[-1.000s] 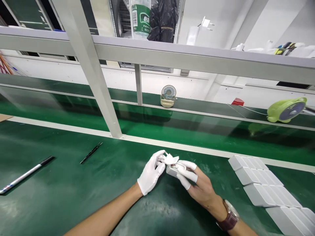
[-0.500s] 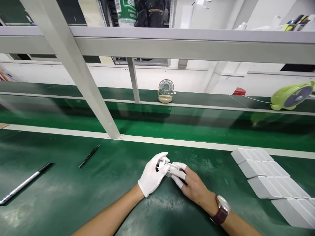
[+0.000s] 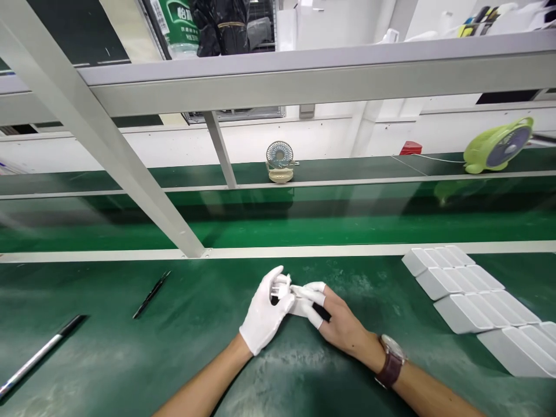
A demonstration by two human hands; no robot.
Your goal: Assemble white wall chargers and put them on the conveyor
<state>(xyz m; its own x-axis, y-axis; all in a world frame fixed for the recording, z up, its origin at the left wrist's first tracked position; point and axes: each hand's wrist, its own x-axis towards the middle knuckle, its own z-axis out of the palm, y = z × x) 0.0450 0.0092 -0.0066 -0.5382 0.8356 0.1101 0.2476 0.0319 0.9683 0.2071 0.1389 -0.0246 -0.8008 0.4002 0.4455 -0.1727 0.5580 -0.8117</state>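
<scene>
My left hand [image 3: 264, 315], in a white glove, is closed around a small white plastic part [image 3: 299, 307]. Its exact kind cannot be made out, because the fingers cover much of it. White finger covers are on several fingertips of my right hand [image 3: 341, 318], which grips the part's right side. A brown-strapped watch is on that wrist. Both hands meet just above the green tabletop [image 3: 208, 336]. Black tweezers [image 3: 151, 295] lie to the left of my left hand, and a silver marker with a black end [image 3: 41, 356] lies farther left.
Rows of white boxes [image 3: 486, 313] stand on the right. A slanted post [image 3: 117, 156] and a horizontal beam [image 3: 304, 78] cross in front. Behind them, a small fan [image 3: 280, 159] and a green fan [image 3: 497, 147] stand on a shelf.
The view has tilted and shifted slightly. My hands stay together on the white part, whose lower face shows more now between the fingers.
</scene>
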